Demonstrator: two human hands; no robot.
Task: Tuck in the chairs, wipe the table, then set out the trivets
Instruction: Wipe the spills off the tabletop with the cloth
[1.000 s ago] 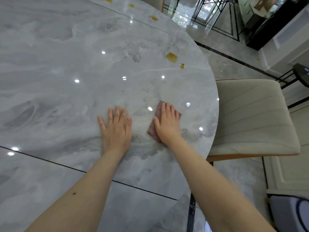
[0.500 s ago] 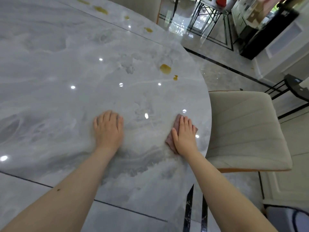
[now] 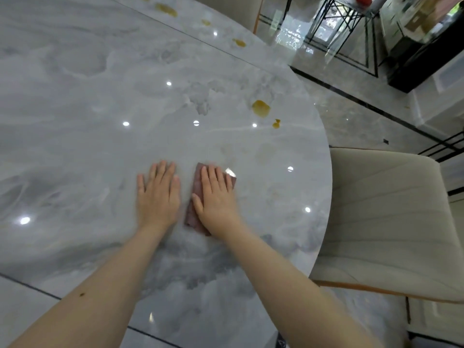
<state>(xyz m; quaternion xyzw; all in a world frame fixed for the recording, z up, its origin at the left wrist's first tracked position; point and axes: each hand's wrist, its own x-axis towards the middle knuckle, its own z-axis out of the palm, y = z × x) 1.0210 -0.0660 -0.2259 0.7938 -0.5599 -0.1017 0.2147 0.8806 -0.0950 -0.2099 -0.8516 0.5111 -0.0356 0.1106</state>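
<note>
Right hand (image 3: 216, 197) flat, pressing folded reddish-brown cloth (image 3: 197, 189) to wipe | left hand (image 3: 158, 194) open beside cloth, bracing on grey marble table (image 3: 75, 121) | yellow spill (image 3: 261, 108) beyond cloth, unwiped

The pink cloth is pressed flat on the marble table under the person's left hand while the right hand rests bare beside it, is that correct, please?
Not quite: the head view shows the pink cloth under the right hand, while the left hand rests bare on the marble table.

Two bare forearms, no sleeves, small dark mole on left forearm (image 3: 82, 294)
</note>
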